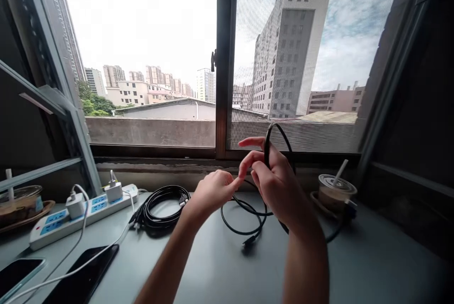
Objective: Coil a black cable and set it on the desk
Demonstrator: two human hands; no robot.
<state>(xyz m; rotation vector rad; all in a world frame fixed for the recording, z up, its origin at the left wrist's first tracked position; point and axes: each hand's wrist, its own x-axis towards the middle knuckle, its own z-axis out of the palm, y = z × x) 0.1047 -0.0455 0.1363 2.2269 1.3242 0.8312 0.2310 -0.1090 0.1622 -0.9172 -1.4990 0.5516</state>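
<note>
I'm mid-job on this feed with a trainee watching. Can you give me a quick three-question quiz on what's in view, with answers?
1. Multiple choice: what forms the loop rising above the right hand?
A) a white charging lead
B) a black cable
C) a drinking straw

2. True or false: two white chargers are plugged into the power strip.

3. Count: how many drink cups are in view, and where do they stand?

Key:
1. B
2. True
3. Two: one at the far left of the picture, one to the right of the right hand.
</note>
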